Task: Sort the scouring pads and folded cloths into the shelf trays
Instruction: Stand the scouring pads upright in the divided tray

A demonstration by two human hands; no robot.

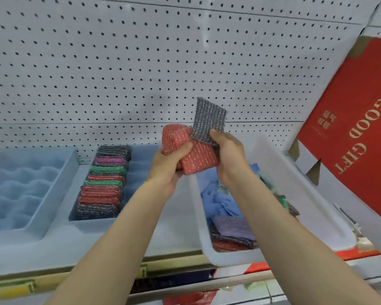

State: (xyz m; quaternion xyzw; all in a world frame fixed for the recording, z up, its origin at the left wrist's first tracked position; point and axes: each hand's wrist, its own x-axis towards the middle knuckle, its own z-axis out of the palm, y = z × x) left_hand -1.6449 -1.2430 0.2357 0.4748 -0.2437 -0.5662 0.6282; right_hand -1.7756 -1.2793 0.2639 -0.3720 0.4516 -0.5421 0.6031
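Note:
My left hand (pixel 168 162) grips red scouring pads (pixel 193 151) in front of the pegboard. My right hand (pixel 228 150) pinches a grey scouring pad (pixel 209 119) that stands up above the red ones. Under my right arm sits a white bin (pixel 209 254) tilted on the shelf, holding blue cloths (pixel 220 201) and purple, dark and red pads (pixel 231 227). To the left, a pale tray slot (pixel 75 194) holds a row of several upright pads (pixel 103 183) in black, purple, green and red.
A pale blue tray (pixel 20 190) with rounded wells lies at the far left. A red cardboard box (pixel 356 137) marked GOOD GIFT leans at the right. White pegboard (pixel 141 62) backs the shelf. The shelf's front edge (pixel 75 276) runs below my forearms.

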